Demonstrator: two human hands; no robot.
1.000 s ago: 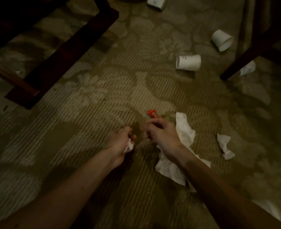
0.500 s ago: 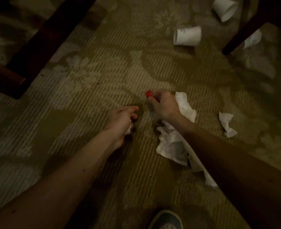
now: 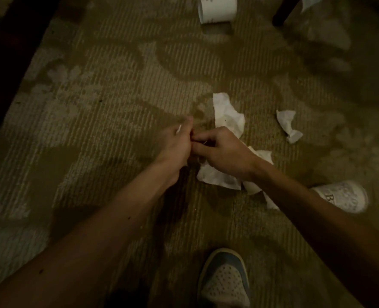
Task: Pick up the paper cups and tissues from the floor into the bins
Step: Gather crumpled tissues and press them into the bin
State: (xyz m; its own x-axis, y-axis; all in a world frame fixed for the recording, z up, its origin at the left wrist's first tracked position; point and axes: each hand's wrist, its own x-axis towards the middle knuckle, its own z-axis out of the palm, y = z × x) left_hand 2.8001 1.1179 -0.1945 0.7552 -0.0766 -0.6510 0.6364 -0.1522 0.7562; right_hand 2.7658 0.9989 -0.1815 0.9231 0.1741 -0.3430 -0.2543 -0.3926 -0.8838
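- White paper is strewn over the olive, ribbed carpet (image 3: 108, 90), so the job looks barely begun; no bins show in the view, and nothing can be seen to have reached one.
- The left hand (image 3: 175, 145) is curled into a loose fist round a tissue wad (image 3: 179, 129); only a white sliver of it pokes out at the knuckles; the hand hangs just above the floor.
- The right hand (image 3: 225, 150) meets it fingertip to fingertip, thumb and forefinger pressed together on what may be a small reddish scrap (image 3: 192, 136); the light is too dim to say more.
- Left to gather: a large tissue (image 3: 228, 114), crumpled, thin and soft-edged, lying directly under the right hand and wrist; a small tissue (image 3: 287, 125), twisted into a limp curl, well apart to its right; a further tissue (image 3: 311, 2) at the top edge beside a dark wooden furniture leg (image 3: 283, 13).
- Two cups are still down as well; a plain paper cup (image 3: 217, 8) lies on its side near the top edge, stiff-walled, with faint print; a patterned paper cup (image 3: 342, 195) lies on its side near the right forearm, its tapered wall printed with lettering.
- The tissues should crush easily into one handful; the cups look light and rigid enough to stack, I judge.
- A mesh-toed shoe (image 3: 225, 281) stands on the carpet at the bottom.
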